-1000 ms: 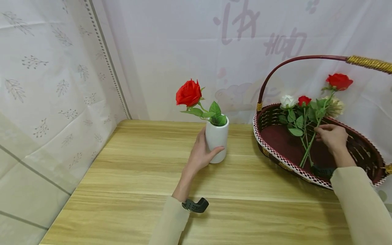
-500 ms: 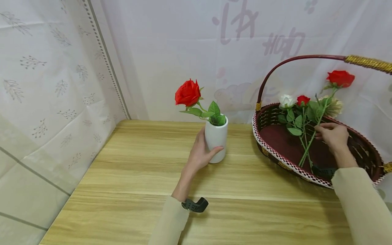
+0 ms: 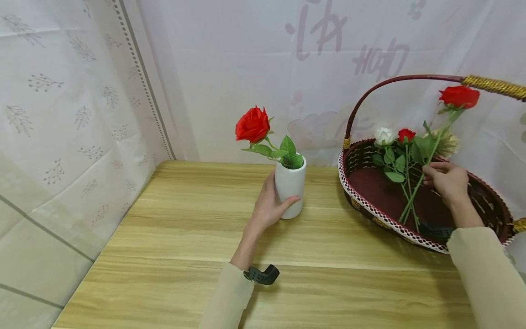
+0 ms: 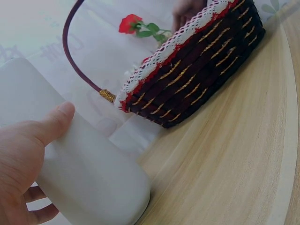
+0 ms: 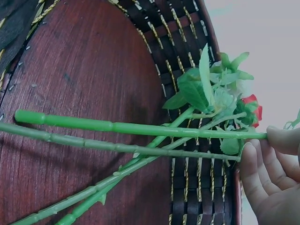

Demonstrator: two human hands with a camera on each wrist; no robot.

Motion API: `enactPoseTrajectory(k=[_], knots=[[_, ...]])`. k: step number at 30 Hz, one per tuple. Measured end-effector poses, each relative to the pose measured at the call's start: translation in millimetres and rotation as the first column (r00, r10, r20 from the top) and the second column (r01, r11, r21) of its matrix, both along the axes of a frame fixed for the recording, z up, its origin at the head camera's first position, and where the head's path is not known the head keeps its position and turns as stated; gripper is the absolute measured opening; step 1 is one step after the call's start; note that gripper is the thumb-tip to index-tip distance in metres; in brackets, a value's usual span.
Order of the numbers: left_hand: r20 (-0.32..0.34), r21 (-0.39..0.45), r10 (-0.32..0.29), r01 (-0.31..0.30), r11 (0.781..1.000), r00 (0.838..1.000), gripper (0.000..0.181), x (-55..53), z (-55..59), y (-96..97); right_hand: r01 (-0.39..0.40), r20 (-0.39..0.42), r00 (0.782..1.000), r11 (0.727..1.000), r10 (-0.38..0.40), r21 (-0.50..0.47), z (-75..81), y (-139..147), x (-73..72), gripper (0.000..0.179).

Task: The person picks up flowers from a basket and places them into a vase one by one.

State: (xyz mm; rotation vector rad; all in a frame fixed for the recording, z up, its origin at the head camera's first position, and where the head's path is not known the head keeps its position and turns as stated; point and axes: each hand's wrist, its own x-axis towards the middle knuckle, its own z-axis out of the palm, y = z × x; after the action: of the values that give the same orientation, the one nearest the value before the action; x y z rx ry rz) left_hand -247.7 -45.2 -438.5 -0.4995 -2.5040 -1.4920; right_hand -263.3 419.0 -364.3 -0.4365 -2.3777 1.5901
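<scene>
My left hand (image 3: 269,203) grips a white vase (image 3: 291,187) that stands upright on the table, thumb across its front. In it leans a red rose (image 3: 253,125) with green leaves, tilted left. Over the basket, my right hand (image 3: 449,183) pinches the green stem of another red rose (image 3: 459,97) between thumb and fingers. The stem (image 5: 140,129) slants up from the basket floor in the head view, and its bloom rises above the rim. A white rose (image 3: 385,136), a smaller red rose (image 3: 406,135) and a pale yellow flower (image 3: 447,143) lie in the basket beside it.
The dark red wicker basket (image 3: 371,194), trimmed with white lace, stands on the right of the wooden table (image 3: 197,228). Its tall arched handle (image 3: 411,77) passes over the flowers. Patterned white cloth (image 3: 230,68) hangs behind the table and at its left.
My right hand has raised the pinched red rose slightly; its bloom is higher and a little further right, nearer the handle. The left hand and vase have stayed in place.
</scene>
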Motion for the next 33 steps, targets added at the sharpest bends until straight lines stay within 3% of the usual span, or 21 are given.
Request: enactPoseTrajectory(k=[6, 13, 19, 27, 33], knots=[[0.001, 0.005, 0.002, -0.002, 1.0, 1.0, 0.101, 1.1, 1.8, 0.3, 0.004, -0.076, 0.997, 0.996, -0.011, -0.086, 8.3, -6, 0.5, 0.013], [0.007, 0.006, -0.004, 0.004, 1.0, 1.0, 0.101, 2.0, 3.5, -0.1, 0.042, -0.142, 0.989, 0.999, -0.046, -0.033, 14.1, -13, -1.0, 0.01], [-0.001, 0.003, -0.009, 0.009, 1.0, 1.0, 0.101, 0.9, 2.7, 0.2, 0.067, -0.186, 0.979, 0.995, -0.08, -0.078, 18.7, -18, -1.4, 0.008], [0.0, 0.003, -0.01, 0.01, 1.0, 1.0, 0.101, 1.2, 2.7, 0.8, 0.049, -0.301, 0.944, 0.958, -0.137, -0.282, 26.0, -23, -0.1, 0.01], [0.011, 0.009, 0.002, -0.002, 1.0, 1.0, 0.101, 1.6, 1.5, 0.3, 0.035, -0.366, 0.915, 0.939, -0.167, -0.342, 33.2, -32, -0.8, 0.01]])
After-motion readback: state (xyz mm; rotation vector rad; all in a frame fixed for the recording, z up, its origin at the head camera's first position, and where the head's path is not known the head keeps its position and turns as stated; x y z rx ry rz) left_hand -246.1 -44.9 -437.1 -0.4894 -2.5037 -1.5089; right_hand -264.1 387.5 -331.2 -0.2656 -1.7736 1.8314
